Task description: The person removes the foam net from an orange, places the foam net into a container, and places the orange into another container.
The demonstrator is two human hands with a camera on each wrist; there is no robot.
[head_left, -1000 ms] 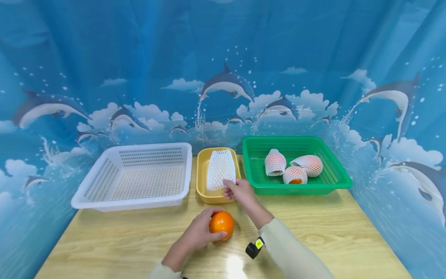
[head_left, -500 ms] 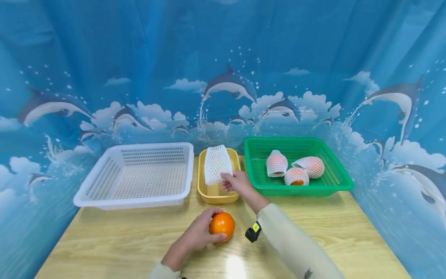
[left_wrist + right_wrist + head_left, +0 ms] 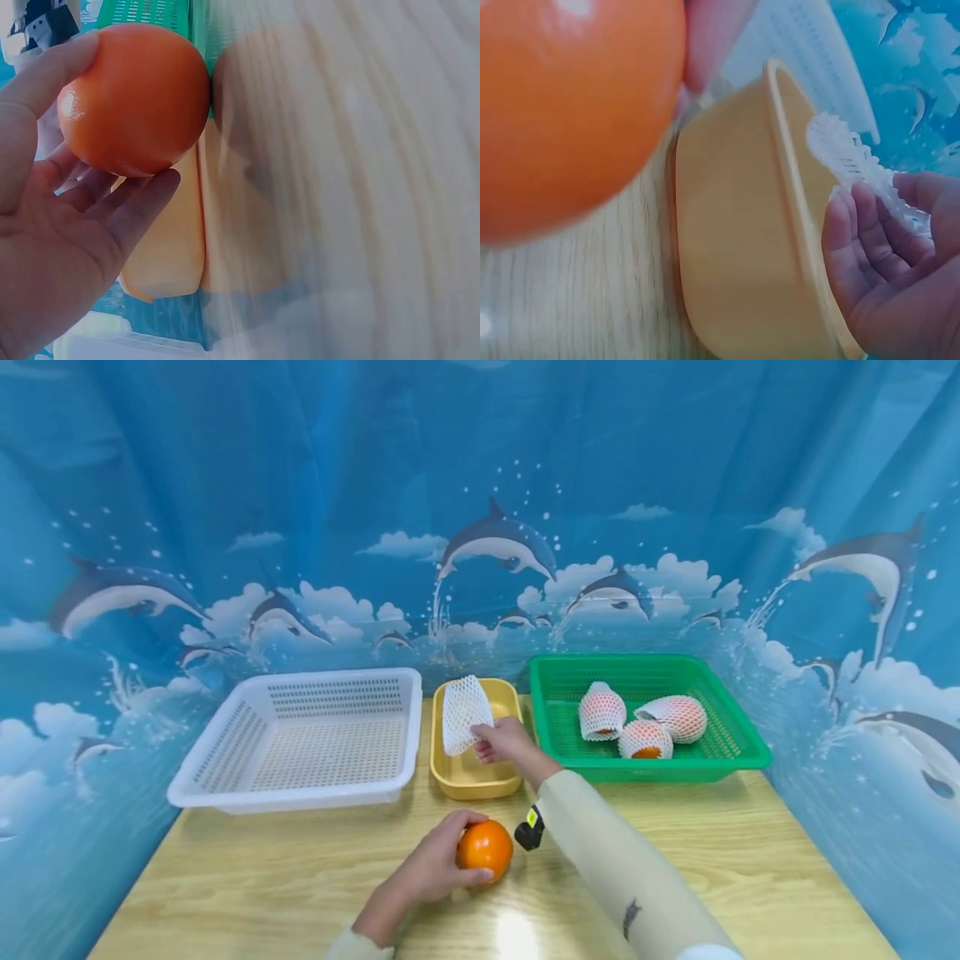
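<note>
My left hand (image 3: 429,867) grips a smooth orange (image 3: 487,850) at the near middle of the wooden table, thumb on the near side and fingers round the far side. In the left wrist view the bare, shiny orange (image 3: 135,97) sits between thumb and fingertips. Over the yellow tray (image 3: 472,788), my right hand (image 3: 507,745) pinches a white foam fruit net (image 3: 463,713) by its near right corner. The right wrist view has the net (image 3: 847,154) edge-on between thumb and fingers, above the tray's rim (image 3: 791,172).
A white perforated basket (image 3: 322,797) stands left of the yellow tray. To the right, a green basket (image 3: 652,768) holds three fruits in foam nets (image 3: 602,710). Behind them hangs a blue dolphin-printed curtain (image 3: 480,468).
My right hand has moved slightly away from me and left, drawing the foam net toward the tray's far left side. The left hand keeps its hold on the orange, almost still.
</note>
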